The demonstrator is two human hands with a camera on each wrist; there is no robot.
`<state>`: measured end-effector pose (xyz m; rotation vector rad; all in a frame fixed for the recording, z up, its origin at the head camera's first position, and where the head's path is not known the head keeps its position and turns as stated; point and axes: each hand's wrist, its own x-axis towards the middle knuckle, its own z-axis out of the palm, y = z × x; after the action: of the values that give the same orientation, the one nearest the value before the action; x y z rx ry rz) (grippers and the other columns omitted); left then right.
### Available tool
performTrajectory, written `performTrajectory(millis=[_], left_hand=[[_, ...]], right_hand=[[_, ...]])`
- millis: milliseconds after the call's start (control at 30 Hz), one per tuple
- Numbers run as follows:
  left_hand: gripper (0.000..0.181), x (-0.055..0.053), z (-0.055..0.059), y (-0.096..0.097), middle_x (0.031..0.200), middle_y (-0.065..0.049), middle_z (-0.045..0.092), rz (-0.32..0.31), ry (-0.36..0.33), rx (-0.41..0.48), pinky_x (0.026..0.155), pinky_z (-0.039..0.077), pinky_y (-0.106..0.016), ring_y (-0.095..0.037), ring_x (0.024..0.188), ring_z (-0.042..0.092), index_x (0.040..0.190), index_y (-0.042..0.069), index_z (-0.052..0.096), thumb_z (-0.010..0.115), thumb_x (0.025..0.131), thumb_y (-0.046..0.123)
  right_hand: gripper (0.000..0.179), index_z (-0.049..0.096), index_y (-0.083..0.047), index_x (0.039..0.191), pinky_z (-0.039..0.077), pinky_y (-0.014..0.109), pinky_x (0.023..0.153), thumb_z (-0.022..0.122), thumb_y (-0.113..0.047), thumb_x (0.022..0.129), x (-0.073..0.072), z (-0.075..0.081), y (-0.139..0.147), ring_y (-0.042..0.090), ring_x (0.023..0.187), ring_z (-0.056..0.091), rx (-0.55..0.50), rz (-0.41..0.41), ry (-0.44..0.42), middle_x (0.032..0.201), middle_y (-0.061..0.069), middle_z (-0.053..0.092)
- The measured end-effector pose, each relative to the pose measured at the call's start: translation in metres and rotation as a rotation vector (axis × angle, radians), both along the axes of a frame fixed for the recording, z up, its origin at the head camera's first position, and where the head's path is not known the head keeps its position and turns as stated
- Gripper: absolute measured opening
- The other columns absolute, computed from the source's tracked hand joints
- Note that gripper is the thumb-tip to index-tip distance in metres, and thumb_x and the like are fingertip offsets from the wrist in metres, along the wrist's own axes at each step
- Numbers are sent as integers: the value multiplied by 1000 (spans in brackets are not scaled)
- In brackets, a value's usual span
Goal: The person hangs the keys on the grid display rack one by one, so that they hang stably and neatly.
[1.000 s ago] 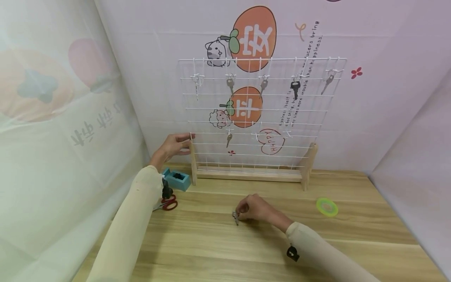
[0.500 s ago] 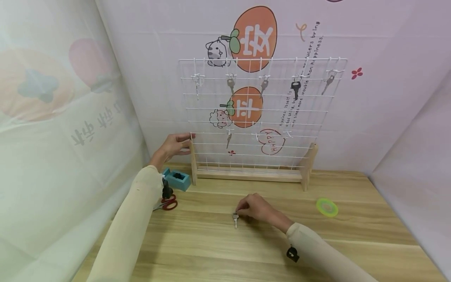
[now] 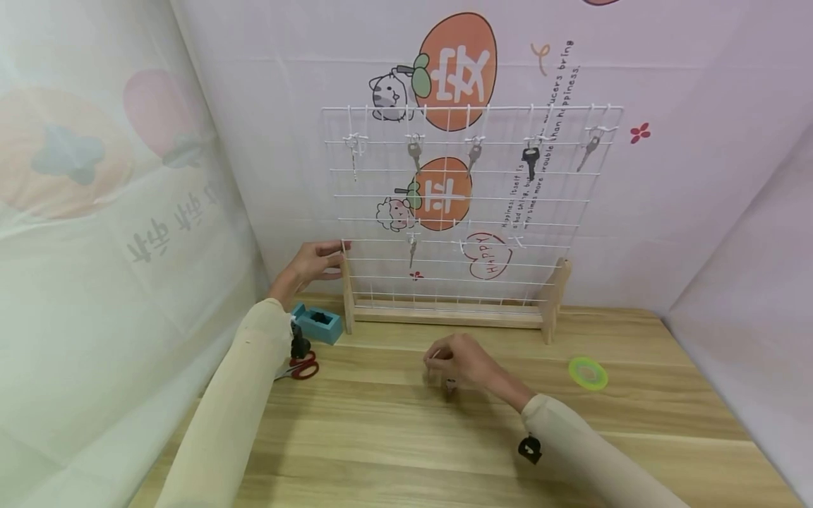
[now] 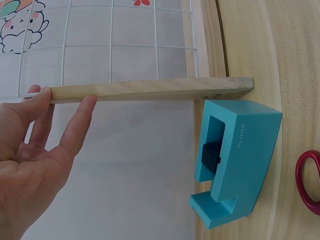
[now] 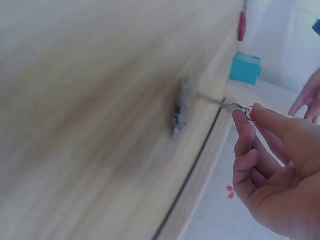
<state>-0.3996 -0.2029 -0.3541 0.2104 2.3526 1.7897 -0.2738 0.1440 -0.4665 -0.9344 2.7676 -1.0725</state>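
Observation:
A white wire grid rack (image 3: pixel 444 196) stands on wooden feet at the back of the table. Several keys hang from its hooks, among them a black-headed key (image 3: pixel 531 156) and a lower single key (image 3: pixel 413 249). My left hand (image 3: pixel 312 262) holds the rack's left wooden upright (image 4: pixel 145 89), thumb and fingertips against its edge. Over the tabletop, my right hand (image 3: pixel 462 360) pinches a key (image 5: pixel 231 107) by its small ring (image 5: pixel 248 114). Just below that hand is a small dark metallic item (image 3: pixel 450 386), blurred in the right wrist view.
A teal tape dispenser (image 3: pixel 320 324) stands by the rack's left foot, with red-handled scissors (image 3: pixel 305 366) in front of it. A yellow-green disc (image 3: pixel 588 373) lies at the right. Printed cloth (image 3: pixel 305 63) hangs behind the rack and along both sides.
My right hand has risen slightly toward the rack with the key. The small dark item beneath it has come into view. My left hand stays at the upright.

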Motion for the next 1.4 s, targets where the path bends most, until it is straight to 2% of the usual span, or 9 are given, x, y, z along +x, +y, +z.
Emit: performTrajectory(millis=[200, 400, 600, 767, 900, 1067, 1200, 1400], left_hand=[[44, 0, 2, 0, 158, -13, 49, 6, -5, 8, 107, 54, -51, -37, 136, 54, 152, 6, 53, 57, 108, 7], [44, 0, 3, 1, 157, -15, 49, 11, -2, 13, 107, 53, -52, -38, 136, 54, 151, 5, 54, 57, 108, 7], [45, -1, 3, 0, 158, -16, 47, -6, 5, 10, 108, 53, -51, -39, 136, 53, 152, 4, 52, 56, 108, 7], [43, 0, 4, 0, 158, -16, 48, -2, 9, -17, 106, 54, -50, -38, 134, 55, 152, 6, 54, 56, 109, 9], [44, 0, 5, -1, 159, -16, 47, -8, 3, -18, 106, 54, -49, -39, 136, 54, 152, 6, 52, 55, 109, 9], [45, 1, 4, -2, 160, -16, 45, -17, -7, -18, 107, 53, -49, -40, 136, 53, 154, 6, 50, 55, 109, 9], [44, 1, 1, -2, 159, -16, 46, -8, -4, -9, 108, 52, -51, -41, 136, 53, 153, 5, 51, 55, 109, 8], [44, 0, 0, 0, 158, -16, 47, -1, -6, 9, 109, 51, -54, -41, 136, 53, 152, 6, 53, 56, 108, 7]], right_hand=[[5, 81, -12, 96, 61, 23, 71, 76, -14, 97, -6, 19, 8, 7, 79, 71, 19, -16, 88, 88, -4, 77], [8, 82, -9, 95, 60, 23, 66, 77, -15, 96, -14, 43, 17, 8, 74, 69, -3, -14, 194, 85, -2, 78], [9, 82, -9, 99, 59, 24, 67, 77, -16, 97, -19, 71, 27, 8, 76, 69, -7, -58, 206, 87, -4, 78], [10, 82, -8, 101, 59, 26, 67, 75, -15, 98, -24, 96, 36, 18, 79, 72, -36, -97, 202, 89, 0, 78], [10, 82, -7, 101, 59, 27, 67, 76, -13, 97, -30, 112, 42, 20, 80, 74, -69, -122, 257, 89, 3, 79], [9, 82, -6, 100, 57, 26, 63, 77, -12, 95, -38, 128, 47, 20, 77, 75, -104, -151, 351, 88, 6, 79], [10, 82, -8, 102, 56, 25, 63, 77, -13, 97, -42, 137, 51, 22, 79, 76, -111, -185, 349, 90, 6, 80], [12, 82, -8, 105, 45, 22, 53, 77, -15, 96, -44, 147, 52, 21, 73, 74, -114, -242, 347, 88, 8, 80]])
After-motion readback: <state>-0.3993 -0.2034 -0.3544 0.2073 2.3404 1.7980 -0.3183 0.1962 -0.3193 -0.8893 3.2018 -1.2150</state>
